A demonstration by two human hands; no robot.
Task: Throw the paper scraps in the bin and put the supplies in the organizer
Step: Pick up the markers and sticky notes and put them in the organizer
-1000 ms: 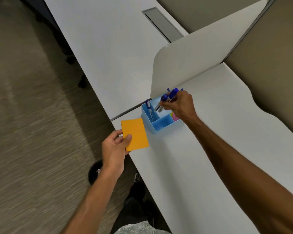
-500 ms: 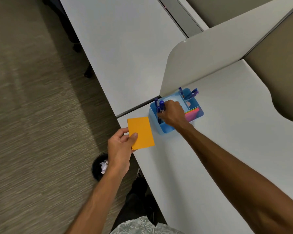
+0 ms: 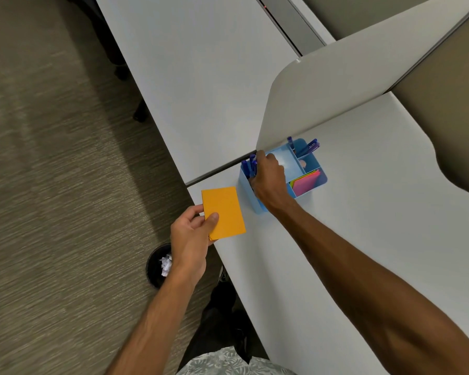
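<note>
A light-blue organizer (image 3: 322,180) stands on the white desk (image 3: 349,239) against the divider. My right hand (image 3: 270,182) reaches into its left compartment, fingers curled around several blue pens (image 3: 249,165) that stand upright there. More blue pens (image 3: 309,147) lean in the back compartment, and pink and coloured sticky notes (image 3: 306,182) fill the right one. My left hand (image 3: 190,236) pinches an orange sticky-note pad (image 3: 224,212) by its near corner, flat over the desk's left corner. A black bin (image 3: 153,269) on the floor holds white paper scraps (image 3: 165,263).
A curved white divider panel (image 3: 336,98) rises just behind the organizer. A second white desk (image 3: 201,77) stretches away to the far left, with chair castors (image 3: 140,115) on the carpet beside it. My legs show below the desk edge.
My right hand came down from above the organizer with the pens and now sits in the left compartment. My left hand with the orange pad barely shifted. The view moved closer.
</note>
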